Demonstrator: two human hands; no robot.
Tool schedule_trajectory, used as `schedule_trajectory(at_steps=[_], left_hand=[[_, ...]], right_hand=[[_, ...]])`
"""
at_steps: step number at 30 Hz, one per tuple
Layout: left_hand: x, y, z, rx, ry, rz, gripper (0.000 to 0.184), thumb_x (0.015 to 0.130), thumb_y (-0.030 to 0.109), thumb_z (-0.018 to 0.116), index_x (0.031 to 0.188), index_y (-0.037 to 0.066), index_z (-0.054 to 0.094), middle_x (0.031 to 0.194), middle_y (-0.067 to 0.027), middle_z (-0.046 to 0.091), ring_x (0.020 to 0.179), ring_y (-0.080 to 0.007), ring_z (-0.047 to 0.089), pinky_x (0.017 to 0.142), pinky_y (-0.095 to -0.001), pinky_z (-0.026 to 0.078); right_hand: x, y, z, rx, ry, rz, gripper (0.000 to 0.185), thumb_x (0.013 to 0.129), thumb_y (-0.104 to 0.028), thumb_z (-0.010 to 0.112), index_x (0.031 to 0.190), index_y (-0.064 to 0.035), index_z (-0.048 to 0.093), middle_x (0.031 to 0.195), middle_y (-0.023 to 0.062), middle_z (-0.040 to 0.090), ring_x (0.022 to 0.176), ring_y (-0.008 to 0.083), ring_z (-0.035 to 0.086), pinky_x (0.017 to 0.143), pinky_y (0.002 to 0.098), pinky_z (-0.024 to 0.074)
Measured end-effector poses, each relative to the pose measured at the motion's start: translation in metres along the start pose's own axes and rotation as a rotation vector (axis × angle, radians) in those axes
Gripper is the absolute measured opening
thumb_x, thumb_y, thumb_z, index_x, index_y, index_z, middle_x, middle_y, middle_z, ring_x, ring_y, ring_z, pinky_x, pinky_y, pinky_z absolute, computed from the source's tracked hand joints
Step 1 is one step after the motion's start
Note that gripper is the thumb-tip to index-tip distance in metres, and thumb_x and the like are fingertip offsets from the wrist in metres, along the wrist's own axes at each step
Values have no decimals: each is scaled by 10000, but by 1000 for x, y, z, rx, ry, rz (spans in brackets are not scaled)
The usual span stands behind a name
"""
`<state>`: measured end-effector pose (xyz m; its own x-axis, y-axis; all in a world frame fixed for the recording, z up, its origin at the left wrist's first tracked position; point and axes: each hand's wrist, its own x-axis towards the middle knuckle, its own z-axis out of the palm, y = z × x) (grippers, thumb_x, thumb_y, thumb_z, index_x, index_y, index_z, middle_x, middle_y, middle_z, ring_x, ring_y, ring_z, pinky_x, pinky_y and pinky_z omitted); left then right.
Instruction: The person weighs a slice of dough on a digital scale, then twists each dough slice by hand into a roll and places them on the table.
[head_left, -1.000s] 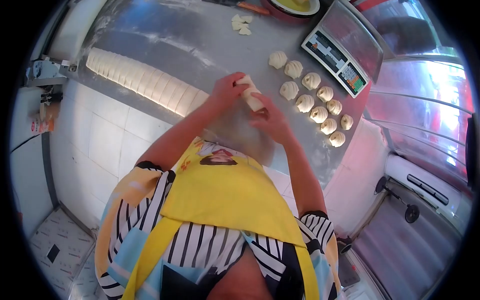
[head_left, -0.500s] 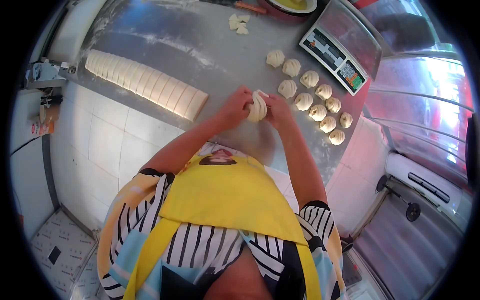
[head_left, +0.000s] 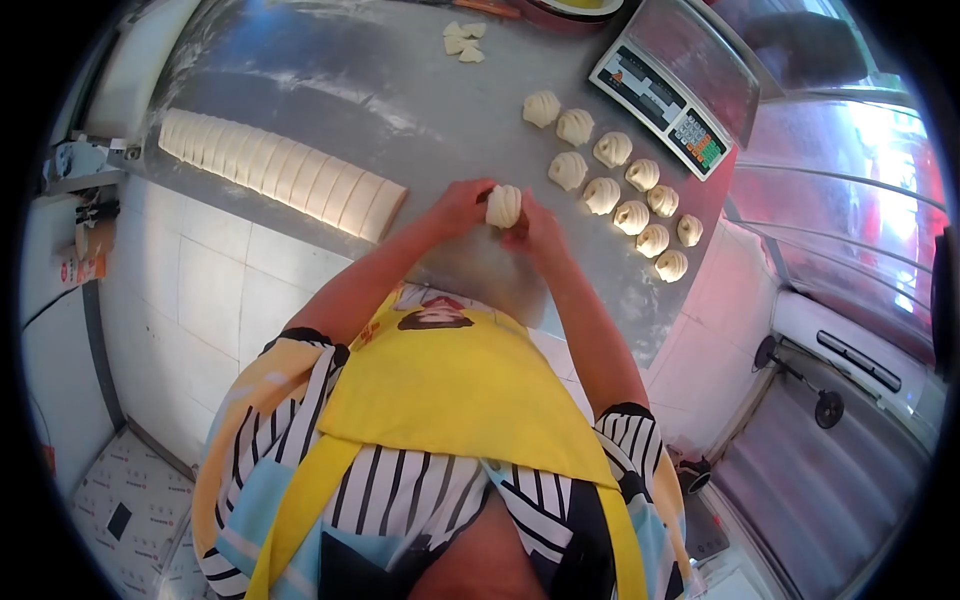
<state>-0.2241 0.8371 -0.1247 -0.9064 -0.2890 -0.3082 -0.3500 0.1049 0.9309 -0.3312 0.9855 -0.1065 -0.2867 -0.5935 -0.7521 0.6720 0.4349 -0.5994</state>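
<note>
A twisted dough bun (head_left: 504, 206) with ridged strands is held between my two hands, over the near side of the metal table (head_left: 420, 120). My left hand (head_left: 464, 208) grips its left side with bent fingers. On the other side, my right hand (head_left: 537, 228) is closed around the bun's right and lower edge. Some fingertips are hidden behind the dough. Several shaped buns (head_left: 602, 195) sit in loose rows to the right. To the left lies a long strip of dough (head_left: 285, 175) cut into many slices.
A digital scale (head_left: 665, 95) stands at the back right of the table. Small dough scraps (head_left: 463, 43) lie near the far edge, close to a dark red bowl (head_left: 565, 15) partly cut off by the frame. Flour streaks mark the tabletop.
The dough between my hands has gone from a longer, looped shape to a rounder, more compact bun. Both hands have turned slightly around it. The view has shifted a little.
</note>
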Motion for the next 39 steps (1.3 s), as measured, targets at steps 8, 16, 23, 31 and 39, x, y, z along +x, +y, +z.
schedule_trajectory(at_steps=[8,16,23,31,39], left_hand=[[8,-56,13,261,39,17,230,791,134,533,1003,45,518,858,-206,613,795,-389,588,705,-414,457],[-2,-48,18,224,83,-51,232,769,80,566,988,56,496,697,-139,602,567,-242,620,516,-342,471],[1,-23,2,-162,-109,-329,206,771,49,549,963,54,475,601,-88,579,438,-166,571,404,-300,437],[-2,-11,7,214,6,-306,160,761,15,499,917,29,463,585,-124,571,448,-221,574,434,-362,460],[78,12,-7,-60,90,-15,163,787,61,536,940,6,523,581,-97,572,463,-204,575,446,-335,447]], right_hand=[[11,16,-8,-616,-5,-75,274,872,-218,562,1088,-62,496,779,70,584,635,136,587,552,295,513],[10,35,4,-230,163,-91,246,786,-46,578,1008,-43,474,735,94,589,578,173,609,442,302,467],[39,47,-3,-744,367,-301,250,731,-45,603,951,-61,485,790,140,607,674,284,619,549,391,485],[44,48,2,-1158,454,-434,312,736,-53,620,1006,-46,464,730,121,583,634,254,609,609,384,501],[-23,8,-23,86,298,-345,314,806,-76,632,1085,9,515,807,81,607,740,163,606,663,285,511]])
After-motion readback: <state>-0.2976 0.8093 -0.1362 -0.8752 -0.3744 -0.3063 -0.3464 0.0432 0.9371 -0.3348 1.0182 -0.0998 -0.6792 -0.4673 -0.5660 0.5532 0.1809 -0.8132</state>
